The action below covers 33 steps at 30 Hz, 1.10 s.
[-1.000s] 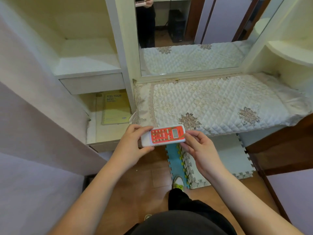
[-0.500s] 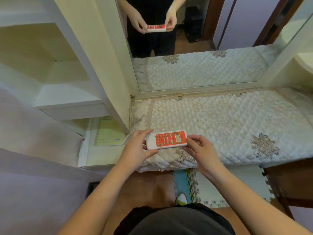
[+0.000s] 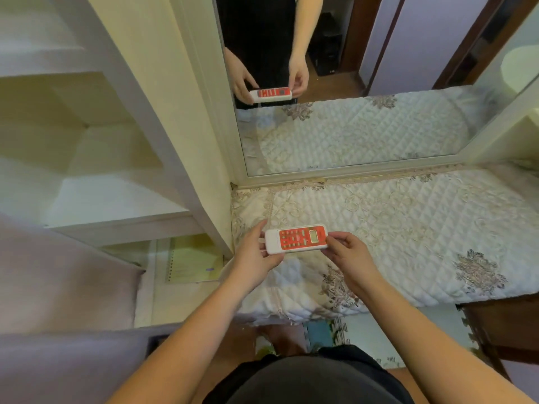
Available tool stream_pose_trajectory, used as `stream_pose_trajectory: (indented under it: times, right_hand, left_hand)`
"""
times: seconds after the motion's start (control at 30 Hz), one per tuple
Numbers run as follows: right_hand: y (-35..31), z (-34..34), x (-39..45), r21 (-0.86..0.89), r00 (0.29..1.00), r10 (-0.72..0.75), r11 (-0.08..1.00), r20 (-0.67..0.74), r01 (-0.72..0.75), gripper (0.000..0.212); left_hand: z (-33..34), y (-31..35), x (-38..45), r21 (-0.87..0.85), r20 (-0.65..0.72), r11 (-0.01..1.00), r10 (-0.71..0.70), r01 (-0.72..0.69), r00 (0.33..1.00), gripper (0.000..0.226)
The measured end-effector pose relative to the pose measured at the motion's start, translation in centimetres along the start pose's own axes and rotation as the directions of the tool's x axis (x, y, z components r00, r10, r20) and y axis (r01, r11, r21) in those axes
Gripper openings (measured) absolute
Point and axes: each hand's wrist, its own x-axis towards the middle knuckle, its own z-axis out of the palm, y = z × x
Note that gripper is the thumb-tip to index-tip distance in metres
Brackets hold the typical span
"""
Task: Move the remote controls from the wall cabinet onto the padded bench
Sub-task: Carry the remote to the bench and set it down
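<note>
A white remote control (image 3: 296, 239) with a red button face and a small screen lies sideways between both hands. My left hand (image 3: 256, 255) grips its left end and my right hand (image 3: 347, 258) pinches its right end. The remote hovers just above the left front part of the padded bench (image 3: 408, 223), a quilted cream cover with floral patches. The wall cabinet (image 3: 116, 199) with cream shelves stands to the left; its visible shelves hold no remote.
A large mirror (image 3: 350, 126) rises behind the bench and reflects my hands and the remote. A yellow spiral notebook (image 3: 192, 263) lies on the low cabinet shelf at left. Foam floor mats (image 3: 329, 330) lie under the bench. A dark wooden piece (image 3: 501, 322) stands at right.
My view has moved closer and lower over the bench. Both hands have carried the remote forward, from in front of the bench edge to above its left part.
</note>
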Motion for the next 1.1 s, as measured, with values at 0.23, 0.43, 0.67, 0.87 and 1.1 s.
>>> stream_pose_trajectory:
  times: [0.23, 0.43, 0.67, 0.87, 1.1]
  right_hand:
    - [0.1, -0.4, 2.3, -0.033, 1.0, 0.003, 0.999, -0.031, -0.004, 0.016]
    - [-0.3, -1.3, 5.5, -0.185, 1.0, -0.021, 0.983, -0.014, 0.018, 0.02]
    - [-0.8, -1.3, 10.5, -0.401, 0.997, 0.056, 0.916, 0.057, -0.028, 0.035]
    - [-1.9, -1.5, 13.4, -0.499, 0.988, 0.116, 0.865, 0.099, -0.052, 0.041]
    - [-1.7, -2.0, 15.2, -0.538, 0.975, 0.177, 0.839, 0.131, -0.08, 0.038]
  left_hand:
    - [0.2, -1.1, 3.2, -0.138, 0.012, 0.976, -0.168, 0.168, 0.986, 0.064]
    - [2.2, -0.4, 5.7, -0.302, 0.005, 0.906, -0.31, 0.297, 0.951, 0.043]
    - [3.9, -2.9, 11.5, -0.388, 0.093, 0.82, -0.42, 0.421, 0.903, 0.066]
    - [4.9, -3.1, 14.1, -0.457, 0.042, 0.761, -0.498, 0.46, 0.866, 0.081]
    - [5.6, -2.2, 14.6, -0.48, 0.016, 0.727, -0.552, 0.491, 0.833, 0.084]
